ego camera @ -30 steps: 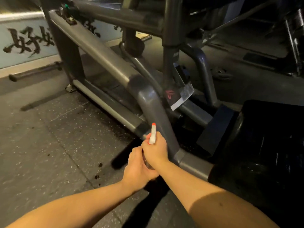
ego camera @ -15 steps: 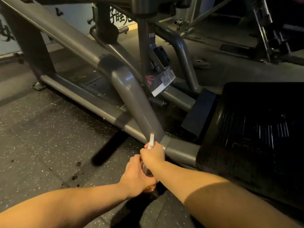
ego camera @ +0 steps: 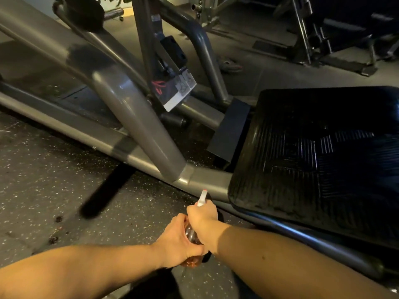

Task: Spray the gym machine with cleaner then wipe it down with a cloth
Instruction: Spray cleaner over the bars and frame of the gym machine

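Spray bottle (ego camera: 191, 234) low centre, nozzle aimed at grey machine frame (ego camera: 138, 126) near its weld joint. Left hand (ego camera: 179, 240) wraps bottle body, right hand (ego camera: 203, 214) grips the trigger head. Black ribbed footplate (ego camera: 319, 156) just right.

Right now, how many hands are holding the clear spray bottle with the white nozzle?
2. The left hand wraps the body of the clear spray bottle from below; the right hand grips its white, red-tipped head above.
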The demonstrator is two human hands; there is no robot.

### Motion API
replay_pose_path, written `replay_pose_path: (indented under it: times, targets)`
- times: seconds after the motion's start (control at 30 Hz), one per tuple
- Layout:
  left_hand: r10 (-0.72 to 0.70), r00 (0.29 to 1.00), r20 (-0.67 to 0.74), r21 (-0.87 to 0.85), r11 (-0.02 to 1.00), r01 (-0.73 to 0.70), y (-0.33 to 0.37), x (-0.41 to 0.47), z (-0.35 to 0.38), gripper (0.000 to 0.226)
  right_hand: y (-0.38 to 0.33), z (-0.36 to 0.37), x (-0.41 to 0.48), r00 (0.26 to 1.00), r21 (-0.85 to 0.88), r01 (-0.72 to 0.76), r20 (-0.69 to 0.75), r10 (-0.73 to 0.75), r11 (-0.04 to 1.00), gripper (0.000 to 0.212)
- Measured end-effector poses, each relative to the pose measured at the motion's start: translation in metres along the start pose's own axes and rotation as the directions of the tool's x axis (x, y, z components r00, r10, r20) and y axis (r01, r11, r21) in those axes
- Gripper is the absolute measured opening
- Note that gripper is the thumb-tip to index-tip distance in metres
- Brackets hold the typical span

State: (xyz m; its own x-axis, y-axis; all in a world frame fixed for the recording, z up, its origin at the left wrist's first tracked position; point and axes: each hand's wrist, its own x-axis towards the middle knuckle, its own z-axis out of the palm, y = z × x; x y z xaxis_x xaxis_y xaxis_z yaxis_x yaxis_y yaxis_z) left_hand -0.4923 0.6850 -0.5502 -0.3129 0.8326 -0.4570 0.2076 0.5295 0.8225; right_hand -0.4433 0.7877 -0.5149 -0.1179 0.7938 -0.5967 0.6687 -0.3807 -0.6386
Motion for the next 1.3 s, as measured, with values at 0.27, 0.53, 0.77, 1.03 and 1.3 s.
replay_pose_path:
  times: [0.27,0.53,0.77,1.03,1.3]
  targets:
    - [0.092,0.995,0.038,0.042,0.995,-0.094,0.008,0.012,0.007,0.084,0.007,-0.021,0.005,0.998,0.089,0.033,-0.055,-0.028,0.996,0.035]
    - [0.134,0.989,0.07,0.069,0.988,-0.139,-0.006,0.014,0.014,0.085,0.023,-0.027,-0.003,1.0,0.142,0.024,-0.005,-0.024,0.99,0.043]
    - [0.207,0.977,0.041,0.066,0.976,-0.21,-0.021,0.017,0.003,0.083,0.02,-0.008,-0.004,0.994,0.137,0.091,-0.064,-0.083,0.986,0.036]
    - [0.324,0.937,0.13,0.1,0.936,-0.337,0.025,0.039,0.002,0.086,-0.007,-0.046,0.007,0.979,0.151,0.036,-0.206,-0.004,0.988,0.025]
    - [0.336,0.859,0.385,0.217,0.872,-0.438,0.135,0.055,-0.01,0.088,-0.048,-0.128,0.006,0.93,0.425,-0.03,-0.321,0.181,0.905,0.036]
